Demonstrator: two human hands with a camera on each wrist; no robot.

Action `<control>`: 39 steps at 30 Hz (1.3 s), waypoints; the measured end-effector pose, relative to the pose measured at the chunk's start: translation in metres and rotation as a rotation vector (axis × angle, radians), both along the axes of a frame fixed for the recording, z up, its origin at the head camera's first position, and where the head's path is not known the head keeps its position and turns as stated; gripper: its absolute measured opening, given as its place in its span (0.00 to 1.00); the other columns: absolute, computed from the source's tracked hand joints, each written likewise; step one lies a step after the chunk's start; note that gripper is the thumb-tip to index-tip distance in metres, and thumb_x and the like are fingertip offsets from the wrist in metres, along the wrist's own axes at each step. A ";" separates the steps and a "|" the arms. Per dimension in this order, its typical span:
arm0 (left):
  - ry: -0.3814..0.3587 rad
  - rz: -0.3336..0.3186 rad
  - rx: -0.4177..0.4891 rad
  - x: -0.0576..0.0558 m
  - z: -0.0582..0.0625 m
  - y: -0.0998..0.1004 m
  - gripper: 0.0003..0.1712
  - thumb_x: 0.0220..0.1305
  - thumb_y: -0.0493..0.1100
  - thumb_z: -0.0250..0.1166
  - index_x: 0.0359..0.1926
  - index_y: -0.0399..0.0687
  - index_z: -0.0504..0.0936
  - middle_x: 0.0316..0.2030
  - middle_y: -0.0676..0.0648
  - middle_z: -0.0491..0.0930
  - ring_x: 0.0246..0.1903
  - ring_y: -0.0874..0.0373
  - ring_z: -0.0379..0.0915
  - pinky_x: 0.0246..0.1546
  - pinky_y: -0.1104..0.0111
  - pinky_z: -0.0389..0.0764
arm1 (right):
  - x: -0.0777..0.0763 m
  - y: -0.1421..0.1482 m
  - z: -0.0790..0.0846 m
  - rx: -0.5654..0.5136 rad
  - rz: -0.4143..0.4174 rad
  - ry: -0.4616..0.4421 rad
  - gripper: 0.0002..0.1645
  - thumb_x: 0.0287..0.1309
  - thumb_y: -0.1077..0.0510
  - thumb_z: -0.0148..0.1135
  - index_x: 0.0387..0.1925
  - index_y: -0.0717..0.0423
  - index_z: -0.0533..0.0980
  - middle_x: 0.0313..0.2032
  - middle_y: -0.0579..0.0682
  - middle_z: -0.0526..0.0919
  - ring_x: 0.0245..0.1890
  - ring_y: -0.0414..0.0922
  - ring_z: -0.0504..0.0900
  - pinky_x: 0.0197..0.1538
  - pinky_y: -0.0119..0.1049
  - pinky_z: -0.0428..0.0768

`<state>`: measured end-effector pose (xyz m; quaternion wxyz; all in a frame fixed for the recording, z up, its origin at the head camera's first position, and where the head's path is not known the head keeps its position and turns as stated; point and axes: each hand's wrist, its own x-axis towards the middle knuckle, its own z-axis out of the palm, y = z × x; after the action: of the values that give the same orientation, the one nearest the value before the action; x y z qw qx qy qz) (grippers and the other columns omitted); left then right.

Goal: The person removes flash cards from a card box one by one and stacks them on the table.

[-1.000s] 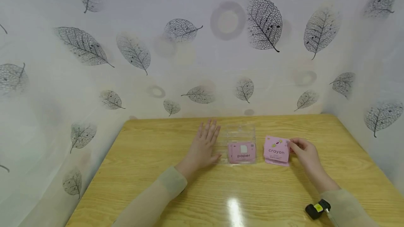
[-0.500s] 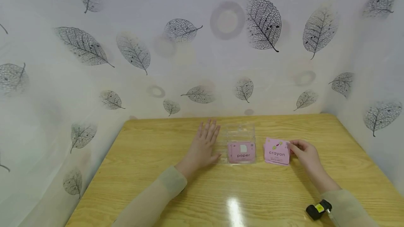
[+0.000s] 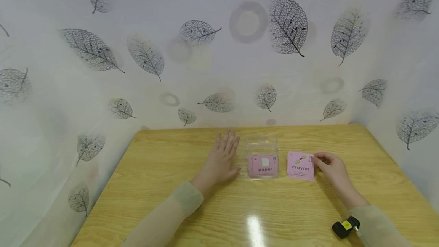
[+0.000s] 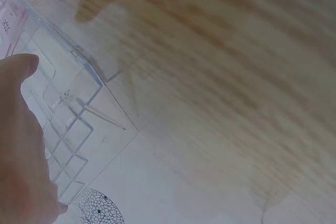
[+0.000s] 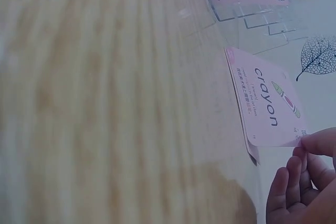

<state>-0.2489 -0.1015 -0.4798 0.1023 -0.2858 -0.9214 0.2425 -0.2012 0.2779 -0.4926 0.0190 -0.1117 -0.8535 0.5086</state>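
Note:
My left hand lies with straight fingers along the left side of a clear plastic card holder; its thumb touches the holder's near-left part. In the holder's front slot stand pink cards, the front one a flashcard printed "paper". My right hand pinches the right edge of a pink "crayon" flashcard between thumb and forefinger. The right wrist view shows the crayon card tilted up, with another card's edge showing just behind its lower side. The holder's stepped slots show beside the left hand in the left wrist view.
The wooden table spreads around the holder, with a leaf-patterned sheet hanging behind and at both sides. A black and yellow device is at my right wrist, over the table.
In my right hand the crayon card has come down slightly, and the card edge that showed beneath it is now covered in the head view. My left hand stays put.

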 end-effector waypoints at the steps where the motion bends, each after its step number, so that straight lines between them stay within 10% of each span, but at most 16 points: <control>1: 0.001 -0.002 -0.001 0.000 0.000 0.000 0.62 0.73 0.81 0.38 0.86 0.42 0.36 0.86 0.36 0.30 0.86 0.38 0.29 0.87 0.45 0.42 | 0.000 0.000 0.000 0.007 -0.005 0.001 0.23 0.77 0.59 0.59 0.60 0.75 0.76 0.38 0.42 0.84 0.34 0.24 0.74 0.37 0.21 0.81; 39: -0.006 0.012 0.000 0.004 0.004 0.001 0.62 0.72 0.81 0.40 0.86 0.41 0.37 0.86 0.36 0.31 0.86 0.39 0.31 0.87 0.46 0.45 | -0.012 0.003 -0.006 0.143 -0.026 0.018 0.20 0.72 0.61 0.63 0.57 0.74 0.80 0.45 0.62 0.87 0.32 0.24 0.73 0.34 0.17 0.78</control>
<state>-0.2454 -0.1002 -0.4757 0.0981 -0.2812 -0.9233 0.2423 -0.2137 0.2813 -0.4989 0.0411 -0.1169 -0.8860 0.4468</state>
